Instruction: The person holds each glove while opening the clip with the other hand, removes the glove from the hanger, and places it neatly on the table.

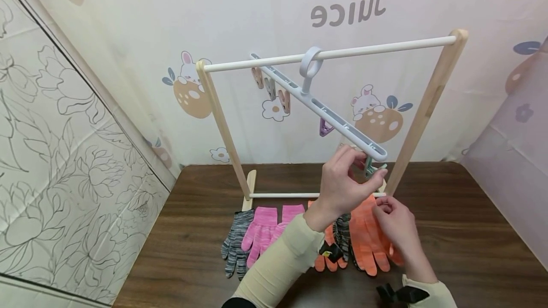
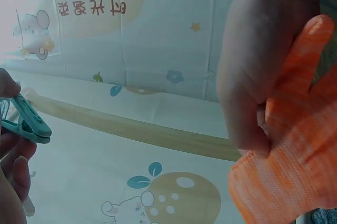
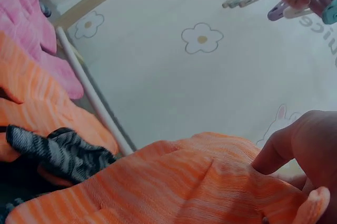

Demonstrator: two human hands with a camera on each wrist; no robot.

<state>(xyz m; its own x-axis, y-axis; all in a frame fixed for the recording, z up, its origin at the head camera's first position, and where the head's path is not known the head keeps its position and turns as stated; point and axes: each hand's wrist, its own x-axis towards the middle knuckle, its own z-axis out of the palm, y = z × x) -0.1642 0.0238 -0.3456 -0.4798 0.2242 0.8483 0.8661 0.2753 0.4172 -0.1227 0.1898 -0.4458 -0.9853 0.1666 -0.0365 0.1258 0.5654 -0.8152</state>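
My left hand (image 1: 344, 184) pinches a green clothespin (image 1: 369, 168) that hangs at the near right end of a white hanger bar (image 1: 325, 113). In the left wrist view the same green clip (image 2: 29, 121) sits between finger and thumb. Lower down, my right hand (image 1: 396, 220) grips an orange glove (image 1: 366, 236) by its cuff edge, at the right of the row of gloves. The right wrist view shows thumb and fingers pinching the orange knit fabric (image 3: 200, 176). Other clips hang from the bar: a purple one (image 1: 325, 127) and several pale ones (image 1: 270, 88) toward its far end.
The hanger hooks over the top rod (image 1: 376, 50) of a wooden-legged rack (image 1: 428, 103) on a dark wood table (image 1: 180, 251). A grey glove (image 1: 236, 241), pink gloves (image 1: 262, 227) and a black-and-grey glove (image 1: 341, 234) lie before the rack's lower rod (image 1: 287, 195).
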